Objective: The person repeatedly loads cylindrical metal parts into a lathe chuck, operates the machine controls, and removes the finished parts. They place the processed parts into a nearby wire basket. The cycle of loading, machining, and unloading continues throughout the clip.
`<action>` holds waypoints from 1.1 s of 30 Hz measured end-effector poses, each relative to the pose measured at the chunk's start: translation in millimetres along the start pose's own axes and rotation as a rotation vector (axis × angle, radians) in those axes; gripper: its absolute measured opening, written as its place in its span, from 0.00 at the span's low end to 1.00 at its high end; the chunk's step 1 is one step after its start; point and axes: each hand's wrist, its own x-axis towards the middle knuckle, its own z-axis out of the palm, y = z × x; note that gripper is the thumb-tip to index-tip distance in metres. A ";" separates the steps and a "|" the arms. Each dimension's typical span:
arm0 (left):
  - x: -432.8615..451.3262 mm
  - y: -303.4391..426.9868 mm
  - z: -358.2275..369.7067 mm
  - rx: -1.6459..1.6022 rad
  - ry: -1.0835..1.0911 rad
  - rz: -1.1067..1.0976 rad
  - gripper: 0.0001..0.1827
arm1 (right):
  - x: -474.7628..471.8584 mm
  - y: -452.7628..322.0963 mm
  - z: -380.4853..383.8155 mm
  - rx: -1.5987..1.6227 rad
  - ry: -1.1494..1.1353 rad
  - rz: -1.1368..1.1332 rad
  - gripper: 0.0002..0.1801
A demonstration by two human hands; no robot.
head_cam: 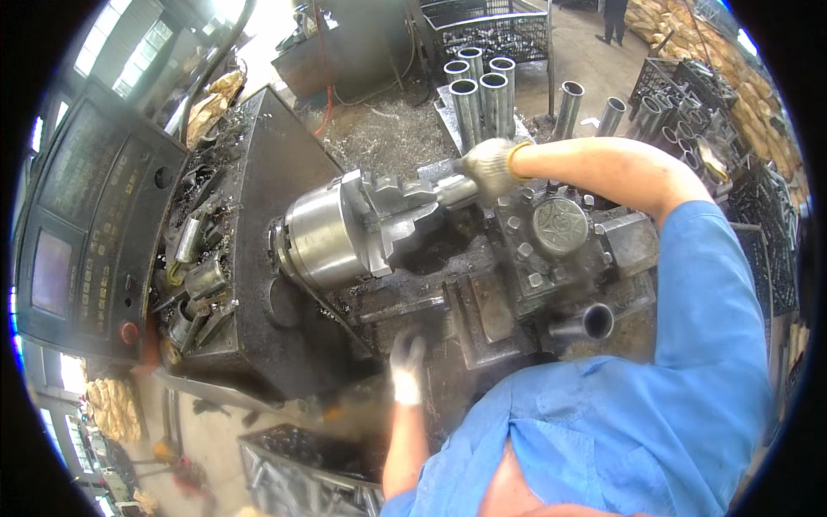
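Note:
My right hand, in a knit work glove, grips the outer end of a steel tube. The tube's other end sits among the stepped jaws of a lathe chuck; whether they clamp it cannot be seen. Below the chuck, my gloved left hand is near the front of the lathe, beside the carriage. It is blurred, and its fingertips are hard to make out against the dark metal. A square tool post with several bolts stands just below my right forearm.
A loose tube lies on the carriage near my body. Several tubes stand upright behind the lathe. At left are a control panel and metal parts on the headstock. A metal bin sits below. A person stands far off.

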 end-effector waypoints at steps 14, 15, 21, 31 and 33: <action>-81.8 -128.8 -161.3 0.219 1.162 -0.045 0.20 | 29.4 18.0 13.4 0.129 -0.353 0.012 0.50; -81.8 -119.7 -164.4 0.044 1.180 -0.067 0.21 | 32.6 15.4 13.1 0.113 -0.348 -0.011 0.50; -86.0 -93.5 -180.5 -0.664 1.092 -0.228 0.25 | 31.5 -18.6 1.0 0.383 -0.107 0.039 0.51; -105.1 38.5 -188.5 0.805 1.246 0.736 0.24 | -221.8 -41.7 24.9 0.765 0.828 0.294 0.17; -72.8 123.7 -212.9 0.825 1.225 1.087 0.18 | -246.4 -53.3 45.8 1.019 0.921 0.253 0.18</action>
